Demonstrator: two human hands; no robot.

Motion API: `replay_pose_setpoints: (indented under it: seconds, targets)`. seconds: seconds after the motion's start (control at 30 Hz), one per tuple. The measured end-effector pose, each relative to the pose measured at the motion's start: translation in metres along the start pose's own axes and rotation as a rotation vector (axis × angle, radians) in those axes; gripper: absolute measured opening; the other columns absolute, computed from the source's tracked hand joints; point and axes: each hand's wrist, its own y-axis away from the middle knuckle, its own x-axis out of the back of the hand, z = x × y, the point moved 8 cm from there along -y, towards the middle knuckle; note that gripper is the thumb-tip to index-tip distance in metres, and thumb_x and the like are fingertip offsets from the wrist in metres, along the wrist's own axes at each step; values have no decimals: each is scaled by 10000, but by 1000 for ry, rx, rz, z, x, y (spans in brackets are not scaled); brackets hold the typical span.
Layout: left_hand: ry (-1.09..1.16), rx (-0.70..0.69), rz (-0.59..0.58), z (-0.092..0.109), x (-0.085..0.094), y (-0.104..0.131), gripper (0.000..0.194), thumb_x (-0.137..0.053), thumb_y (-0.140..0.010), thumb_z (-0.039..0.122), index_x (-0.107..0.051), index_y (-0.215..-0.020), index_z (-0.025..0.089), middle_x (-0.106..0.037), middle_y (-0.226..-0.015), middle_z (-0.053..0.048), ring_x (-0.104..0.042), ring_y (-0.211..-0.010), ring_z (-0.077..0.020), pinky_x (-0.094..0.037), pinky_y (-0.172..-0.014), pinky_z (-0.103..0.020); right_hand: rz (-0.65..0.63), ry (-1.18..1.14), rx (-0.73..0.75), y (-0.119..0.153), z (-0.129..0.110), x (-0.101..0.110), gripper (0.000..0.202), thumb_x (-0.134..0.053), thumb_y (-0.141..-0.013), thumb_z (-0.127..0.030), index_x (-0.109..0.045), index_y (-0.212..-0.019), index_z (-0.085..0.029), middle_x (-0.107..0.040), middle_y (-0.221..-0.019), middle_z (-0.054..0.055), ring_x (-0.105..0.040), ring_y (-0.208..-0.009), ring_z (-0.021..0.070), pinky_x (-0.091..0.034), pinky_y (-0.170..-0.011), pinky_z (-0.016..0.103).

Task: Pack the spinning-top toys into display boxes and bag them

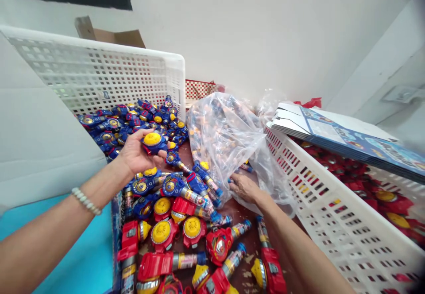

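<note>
My left hand (141, 152) is closed around a blue toy launcher (152, 141) with a round yellow dome facing up, held above the pile. My right hand (245, 187) is at the mouth of a clear plastic bag (222, 130) full of small tubes with blue and orange parts. Its fingers are curled, with a bit of blue at the tips; what they grip is mostly hidden. Between my hands lie several blue launchers (172, 184) fitted with printed tubes. Closer to me are several red launchers (161, 232), some with tubes, beside a loose-looking red one (192, 230).
A white plastic basket (99, 63) tipped toward the table spills blue launchers (133, 121) at the left. On the right, another white basket (318, 196) holds red launchers, with flattened printed boxes (358, 134) across it. A turquoise surface (66, 249) lies at lower left.
</note>
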Motion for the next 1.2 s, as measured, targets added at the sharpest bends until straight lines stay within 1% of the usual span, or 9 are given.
replay_pose_setpoints:
  seconds: [0.07, 0.17, 0.3, 0.47, 0.57, 0.67, 0.87, 1.07, 1.2]
  targets:
    - [96, 86, -45, -17, -6, 22, 244, -509, -796, 337, -556, -889, 116, -638, -773, -118, -610, -559, -181, -418, -355, -198, -25, 8, -46, 12, 7, 2, 142, -545, -844, -299, -591, -879, -169, -666, -838, 112, -621, -821, 270, -434, -754, 334]
    - [13, 59, -107, -39, -14, 51, 262, -620, -767, 264, -571, -997, 150, -668, -826, -101, -675, -614, -249, -453, -362, -221, -2, -25, -85, 33, 1, 12, 289, -386, -945, -363, -507, -1081, -138, -643, -907, 129, -610, -851, 267, -434, -787, 370]
    - [-116, 51, -255, -75, -37, 80, 382, -718, -712, 230, -612, -1074, 169, -682, -903, -91, -675, -598, -206, -451, -390, -203, -36, -197, 64, 71, -50, 23, 344, -263, -1004, -435, -433, -1193, -202, -609, -1005, 57, -587, -905, 190, -448, -832, 309]
    - [-181, 75, -366, -105, -55, 97, 348, -750, -727, 228, -661, -1059, 169, -683, -981, -75, -660, -797, -154, -535, -742, -269, -65, -393, 372, 110, -122, 28, 268, -419, -990, -373, -518, -1212, -261, -543, -1095, 40, -527, -1037, 180, -412, -921, 311]
    - [-250, 63, -436, -113, -59, 105, 370, -745, -752, 269, -648, -1099, 184, -671, -994, -63, -645, -875, -166, -500, -826, -294, -60, -410, 440, 118, -138, 25, 261, -439, -991, -319, -534, -1233, -296, -529, -1095, 34, -529, -1017, 161, -420, -899, 296]
    - [-317, 16, -433, -113, -56, 109, 346, -768, -725, 269, -662, -1041, 177, -667, -946, -51, -627, -848, -157, -484, -797, -278, -57, -389, 466, 123, -143, 21, 269, -456, -983, -285, -519, -1244, -295, -524, -1106, 38, -528, -1000, 164, -428, -865, 302]
    - [-272, 52, -378, -115, -48, 113, 414, -785, -663, 254, -678, -1050, 155, -688, -963, -81, -624, -815, -176, -473, -785, -311, -28, -554, 346, 127, -142, 24, 170, -530, -937, -300, -544, -1102, -259, -534, -1057, 32, -530, -946, 177, -434, -816, 305]
    - [-575, 25, -366, -115, -50, 119, 290, -744, -634, 234, -715, -897, 117, -632, -767, -19, -516, -690, -128, -420, -670, -250, -105, -1326, 60, 128, -147, 6, 254, -633, -874, -372, -566, -1077, -234, -620, -1028, 37, -585, -967, 198, -479, -868, 340]
    - [-709, 36, -379, -115, -51, 120, 287, -728, -618, 262, -709, -861, 111, -549, -666, 14, -430, -612, -103, -358, -589, -232, -68, -1287, -45, 135, -139, -2, 312, -693, -830, -383, -522, -1046, -236, -610, -892, -5, -585, -813, 147, -494, -732, 258]
